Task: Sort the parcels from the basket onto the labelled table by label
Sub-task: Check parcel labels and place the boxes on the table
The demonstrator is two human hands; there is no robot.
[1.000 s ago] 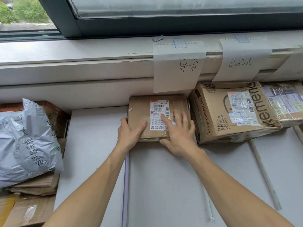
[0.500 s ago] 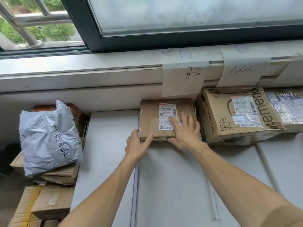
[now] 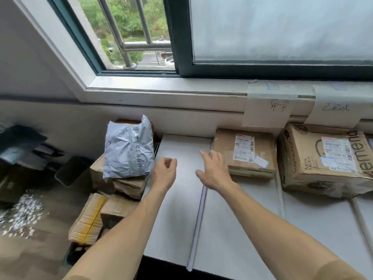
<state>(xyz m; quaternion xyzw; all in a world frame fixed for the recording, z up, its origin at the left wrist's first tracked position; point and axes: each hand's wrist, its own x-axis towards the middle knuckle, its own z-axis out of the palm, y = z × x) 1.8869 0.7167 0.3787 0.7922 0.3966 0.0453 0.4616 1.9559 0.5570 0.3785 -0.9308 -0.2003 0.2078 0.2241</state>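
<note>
A flat brown cardboard parcel [image 3: 246,153] with a white shipping label lies on the white table [image 3: 232,219] under a handwritten paper label [image 3: 268,110]. To its right stands a bigger brown box [image 3: 323,160] below a second paper label [image 3: 337,107]. My right hand [image 3: 214,170] hovers just left of the flat parcel, fingers spread, holding nothing. My left hand [image 3: 164,173] hangs over the table's left part, fingers loosely curled and empty. Left of the table, a grey plastic mailer bag [image 3: 129,148] rests on top of a pile of cardboard parcels [image 3: 105,209].
A window sill [image 3: 161,87] and wall run along the back of the table. Dark objects [image 3: 22,154] and scattered white bits [image 3: 24,211] lie on the floor at far left. The table's front edge [image 3: 167,259] is near my arms.
Both hands have let go of the flat parcel and pulled back to the left. The view has swung left toward the pile of parcels beside the table.
</note>
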